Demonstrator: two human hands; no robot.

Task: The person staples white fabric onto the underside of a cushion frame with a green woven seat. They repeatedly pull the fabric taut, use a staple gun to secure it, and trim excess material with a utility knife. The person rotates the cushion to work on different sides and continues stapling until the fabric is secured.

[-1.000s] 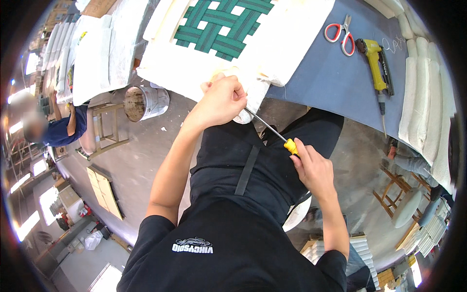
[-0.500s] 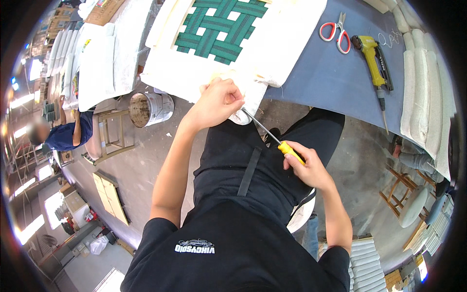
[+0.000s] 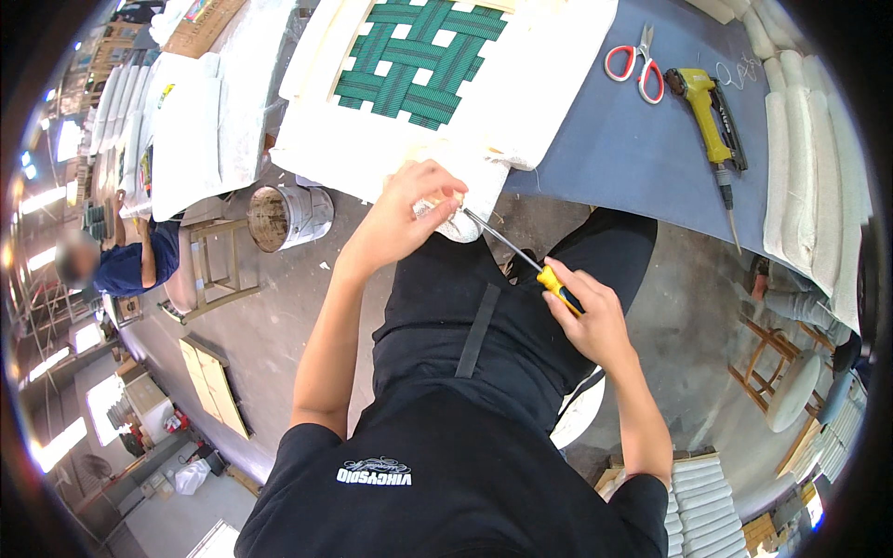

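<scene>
In my right hand (image 3: 593,314) is a screwdriver (image 3: 521,256), gripped by its yellow and black handle. Its thin metal shaft slants up and left, and the tip meets the white fabric-covered end (image 3: 456,228) of a frame piece overhanging the table edge. My left hand (image 3: 409,212) curls around that same end, thumb and fingers on the fabric close to the tip. What exactly lies between the fingertips is partly hidden. Behind them lies the white-covered frame (image 3: 521,112), with woven green webbing (image 3: 419,60) across its opening.
On the blue-grey tabletop (image 3: 586,163) at right lie red-handled scissors (image 3: 635,65) and a yellow air staple gun (image 3: 705,116). Stacked white padded pieces (image 3: 800,167) line the far right. A dirty bucket (image 3: 302,219) stands on the floor at left; beyond it a person (image 3: 130,256) sits.
My left hand's fingers have loosened and spread, showing more of the fabric end. My right hand has shifted slightly on the screwdriver handle, while the shaft's tip stays at the fabric.
</scene>
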